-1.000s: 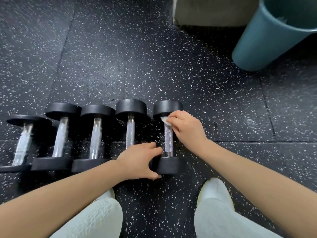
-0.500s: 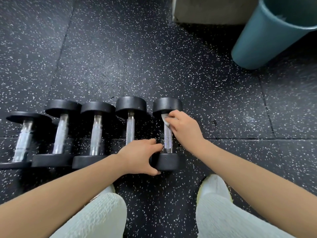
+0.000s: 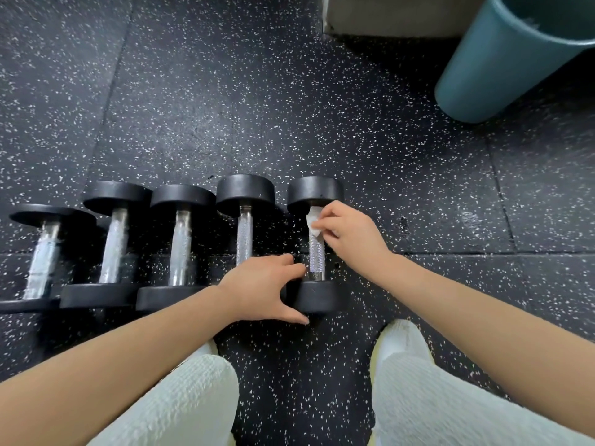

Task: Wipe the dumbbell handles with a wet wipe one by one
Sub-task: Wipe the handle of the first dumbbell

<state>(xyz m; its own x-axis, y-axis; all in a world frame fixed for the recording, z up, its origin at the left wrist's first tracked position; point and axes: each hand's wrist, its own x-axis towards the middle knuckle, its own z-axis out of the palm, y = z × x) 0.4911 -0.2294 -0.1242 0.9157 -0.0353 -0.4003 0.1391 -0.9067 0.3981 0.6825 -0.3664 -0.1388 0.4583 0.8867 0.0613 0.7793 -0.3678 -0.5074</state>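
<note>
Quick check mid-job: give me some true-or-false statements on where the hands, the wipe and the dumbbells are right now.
1. The right hand pinches the wet wipe against the handle of the rightmost dumbbell. True.
2. The wet wipe sits at the handle's near end. False: it is at the far end, by the far head.
3. The left hand grips that dumbbell's near head. True.
4. Six dumbbells lie in the row. False: five dumbbells lie there.
5. A blue bin stands left of the row. False: the blue bin stands far right.
</note>
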